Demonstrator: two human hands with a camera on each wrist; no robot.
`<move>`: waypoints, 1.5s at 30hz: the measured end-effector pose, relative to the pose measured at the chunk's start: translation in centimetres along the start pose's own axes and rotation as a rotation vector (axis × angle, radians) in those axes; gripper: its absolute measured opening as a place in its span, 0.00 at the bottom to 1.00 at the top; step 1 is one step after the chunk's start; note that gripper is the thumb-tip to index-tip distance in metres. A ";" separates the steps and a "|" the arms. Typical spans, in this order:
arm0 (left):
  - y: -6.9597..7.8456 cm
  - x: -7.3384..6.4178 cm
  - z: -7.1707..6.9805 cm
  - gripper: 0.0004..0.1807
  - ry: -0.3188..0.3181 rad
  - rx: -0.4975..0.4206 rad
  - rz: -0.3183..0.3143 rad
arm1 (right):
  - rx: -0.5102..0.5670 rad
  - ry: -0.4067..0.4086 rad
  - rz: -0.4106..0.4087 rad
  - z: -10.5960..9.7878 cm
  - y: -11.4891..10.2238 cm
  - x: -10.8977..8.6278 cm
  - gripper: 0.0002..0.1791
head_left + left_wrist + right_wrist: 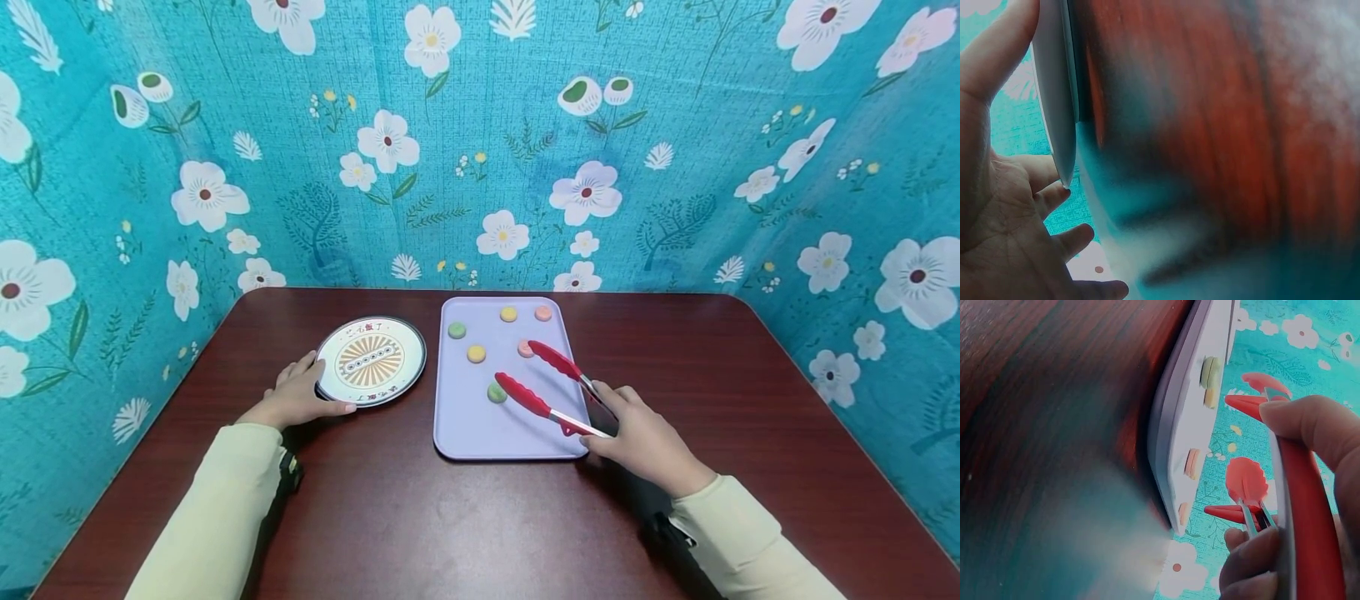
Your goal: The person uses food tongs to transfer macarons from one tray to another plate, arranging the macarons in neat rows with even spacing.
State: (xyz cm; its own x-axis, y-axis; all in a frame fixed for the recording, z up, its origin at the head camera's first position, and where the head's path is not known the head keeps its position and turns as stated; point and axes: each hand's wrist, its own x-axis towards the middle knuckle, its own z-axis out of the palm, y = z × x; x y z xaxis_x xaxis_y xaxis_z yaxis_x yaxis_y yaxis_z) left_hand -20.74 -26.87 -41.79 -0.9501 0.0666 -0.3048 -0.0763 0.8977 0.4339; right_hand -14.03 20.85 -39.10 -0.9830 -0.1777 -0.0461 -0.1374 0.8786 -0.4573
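Note:
My left hand [296,393] holds the left rim of a round white plate [408,350] with a striped pattern at its centre. In the left wrist view, thumb and forefinger span the plate's edge [1054,94] while the other fingers spread away from it. My right hand [648,433] grips a pair of tongs [551,412] with red scalloped tips and metal arms. Their tips stand apart over a lilac tray [465,429]. One tip overlaps a green macaron [497,392] in the head view, and the other a pink macaron [525,348].
Farther back on the tray lie another green macaron [457,331], two yellow macarons, one a yellow macaron [476,354] near the middle, and a second pink macaron [543,313]. The dark wooden table [450,533] ends at a blue flowered cloth [465,150] behind and at both sides.

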 end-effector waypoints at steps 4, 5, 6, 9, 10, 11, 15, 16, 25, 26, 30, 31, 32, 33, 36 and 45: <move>0.0 0.0 0.0 0.68 0.000 0.002 0.000 | -0.021 -0.011 -0.023 0.1 0.0 -0.1 0.47; 0.0 0.0 0.0 0.68 0.000 0.001 0.000 | -0.025 -0.015 -0.027 0.1 0.0 -0.1 0.47; -0.1 0.0 0.0 0.68 0.000 -0.001 0.000 | -0.028 -0.018 -0.032 0.1 0.0 -0.1 0.47; 0.0 0.0 0.0 0.68 -0.002 -0.008 -0.002 | -0.032 -0.024 -0.040 0.2 0.0 -0.1 0.46; 0.0 0.0 0.0 0.68 -0.002 -0.010 -0.003 | -0.033 -0.025 -0.042 0.3 0.0 -0.1 0.46; 0.1 -0.1 -0.1 0.68 -0.002 -0.011 -0.003 | -0.035 -0.027 -0.041 0.3 0.0 -0.1 0.45; 0.1 -0.1 -0.1 0.68 -0.003 -0.006 -0.001 | -0.045 -0.033 -0.045 0.5 -0.1 -0.1 0.45; 0.1 -0.1 -0.1 0.68 -0.004 -0.004 -0.001 | -0.050 -0.035 -0.047 0.5 -0.1 -0.1 0.44; 0.1 -0.1 0.0 0.68 -0.003 -0.002 -0.003 | -0.067 -0.061 -0.062 0.5 -0.5 -0.2 0.43; 0.1 -0.1 0.0 0.68 -0.003 0.000 -0.004 | -0.066 -0.067 -0.061 0.5 -0.5 -0.2 0.43; 0.1 0.0 0.0 0.68 -0.005 0.010 -0.003 | -0.071 -0.080 -0.060 0.4 -0.7 -0.2 0.42; 0.2 0.0 -0.1 0.68 -0.005 0.011 -0.003 | -0.074 -0.080 -0.063 0.4 -0.7 -0.2 0.42; 0.2 0.0 -0.1 0.68 -0.006 0.013 -0.001 | -0.078 -0.080 -0.069 0.4 -0.7 -0.3 0.42; 0.2 0.0 -0.1 0.67 -0.006 0.014 0.000 | -0.080 -0.080 -0.072 0.4 -0.8 -0.3 0.41; 0.3 -0.1 -0.1 0.67 -0.006 0.019 0.001 | -0.087 -0.082 -0.079 0.5 -0.8 -0.3 0.41; 0.3 -0.2 -0.2 0.66 -0.003 0.035 0.000 | -0.092 -0.101 -0.071 0.5 -1.1 -0.4 0.39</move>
State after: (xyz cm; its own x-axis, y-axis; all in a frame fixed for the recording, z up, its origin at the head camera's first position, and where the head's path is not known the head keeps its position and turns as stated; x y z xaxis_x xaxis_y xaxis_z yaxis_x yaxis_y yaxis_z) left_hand -20.60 -26.71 -41.44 -0.9493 0.0676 -0.3069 -0.0657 0.9124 0.4041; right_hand -13.46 19.78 -39.02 -0.9537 -0.2807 -0.1081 -0.2214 0.8984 -0.3794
